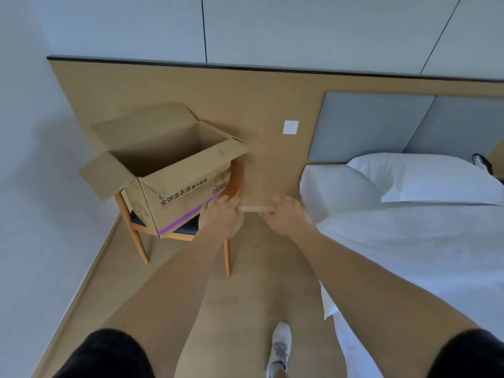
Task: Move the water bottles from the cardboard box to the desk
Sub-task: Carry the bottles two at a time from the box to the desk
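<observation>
Bed [409,241] on right, white pillow [425,178] at its head. Cardboard box [174,181] sits open on a wooden chair [136,236] at left; inside hidden, no water bottles visible. Left hand [221,216] and right hand [286,214] each curl over an end of a thin wooden strip [256,208].

Both bare arms stretched forward, nearly straight. Left hand [221,217] held knuckles-up with fingers curled downward; right hand [286,214] likewise, palm down, fingers bent. Hands near each other, apart, at the same height.
</observation>
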Motion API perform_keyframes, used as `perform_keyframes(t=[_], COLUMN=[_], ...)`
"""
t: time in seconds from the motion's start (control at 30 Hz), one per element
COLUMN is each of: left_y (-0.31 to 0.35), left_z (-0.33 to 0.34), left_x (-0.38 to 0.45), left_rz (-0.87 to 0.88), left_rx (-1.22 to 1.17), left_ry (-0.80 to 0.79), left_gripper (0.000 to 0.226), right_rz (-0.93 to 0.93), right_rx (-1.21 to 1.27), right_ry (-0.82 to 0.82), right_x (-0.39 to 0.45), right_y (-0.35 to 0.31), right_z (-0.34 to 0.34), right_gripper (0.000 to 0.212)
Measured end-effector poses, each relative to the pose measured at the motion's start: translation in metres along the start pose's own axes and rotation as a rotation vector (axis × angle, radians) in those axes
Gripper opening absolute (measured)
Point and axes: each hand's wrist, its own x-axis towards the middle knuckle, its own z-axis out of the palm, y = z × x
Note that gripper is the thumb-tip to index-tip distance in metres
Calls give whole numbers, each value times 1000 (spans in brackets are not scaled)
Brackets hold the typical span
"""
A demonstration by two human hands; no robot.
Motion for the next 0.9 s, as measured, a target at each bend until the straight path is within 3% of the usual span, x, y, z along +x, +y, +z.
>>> perform_keyframes(t=[0.23, 0.47, 0.9], left_y=[-37, -66, -158], left_z=[-21, -39, -36], left_x=[125, 237, 359], left_rz=[-141, -336, -523], left_rx=[102, 30, -22], left_ry=[28, 99, 130], left_gripper=[38, 49, 49], right_rz=[-118, -231, -438], right_rx=[16, 33, 1], right_ry=[-21, -58, -153], right_x=[160, 303, 472], right_y=[-16, -31, -94], right_z=[-4, -25, 1], right_gripper=[59, 60, 60])
